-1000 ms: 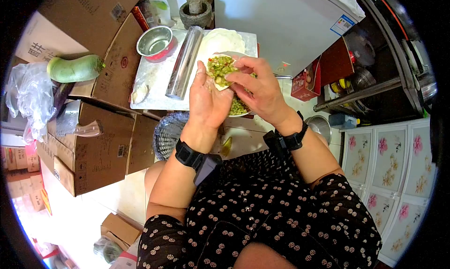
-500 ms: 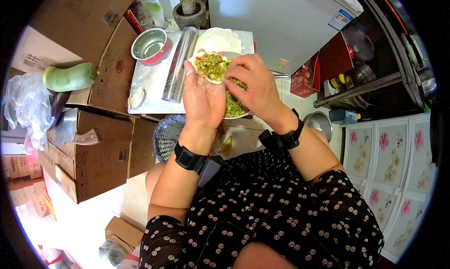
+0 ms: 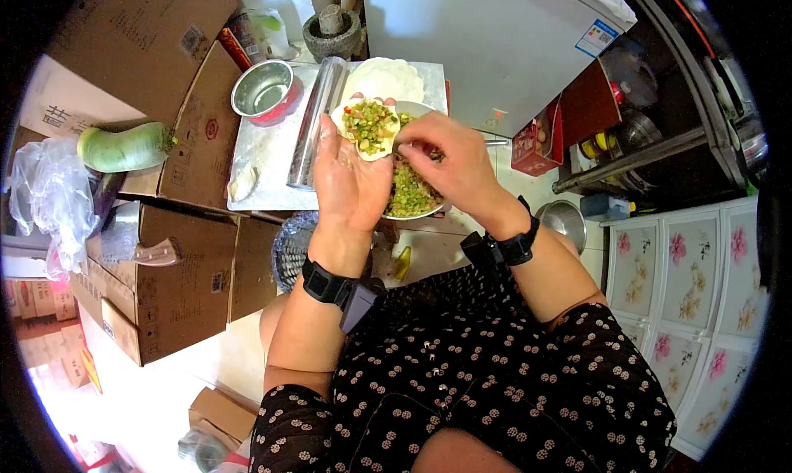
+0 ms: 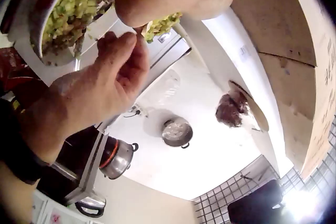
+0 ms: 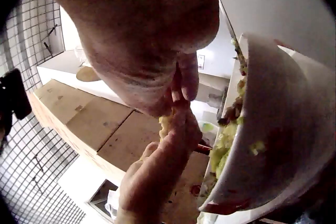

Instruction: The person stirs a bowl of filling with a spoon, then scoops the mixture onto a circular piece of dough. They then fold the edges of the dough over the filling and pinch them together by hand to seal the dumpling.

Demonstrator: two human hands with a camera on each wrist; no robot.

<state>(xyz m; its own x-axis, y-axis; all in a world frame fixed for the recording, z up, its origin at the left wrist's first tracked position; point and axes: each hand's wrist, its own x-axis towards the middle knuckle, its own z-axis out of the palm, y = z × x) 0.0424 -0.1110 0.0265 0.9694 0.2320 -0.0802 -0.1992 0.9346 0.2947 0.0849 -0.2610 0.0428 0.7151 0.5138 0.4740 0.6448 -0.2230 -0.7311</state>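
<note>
In the head view my left hand [image 3: 351, 184] is palm up, carrying a round dough wrapper [image 3: 385, 145] heaped with chopped green filling [image 3: 365, 125] flecked with red. Its fingertips show past the wrapper's far edge. My right hand [image 3: 450, 161] has its fingers bent, their tips right at the wrapper's right edge. I cannot tell whether they pinch the dough. Below the right hand is a bowl [image 5: 283, 129] of the same chopped filling, partly covered by both hands. In the left wrist view the right thumb and index tips come together beside the wrapper.
On the small board [image 3: 272, 176] lie a foil-like metallic roll [image 3: 309, 147], more dough wrappers [image 3: 384, 79] and a metal bowl [image 3: 264, 89]. A stone mortar [image 3: 332, 37] stands behind. Cardboard boxes [image 3: 165, 283] on the left bear a cleaver [image 3: 153, 252] and a large green radish [image 3: 124, 147].
The right hand's fingers have gone from over the filling, past the bowl, to the wrapper's right edge. The left hand has shifted slightly left and lower with the filled wrapper.
</note>
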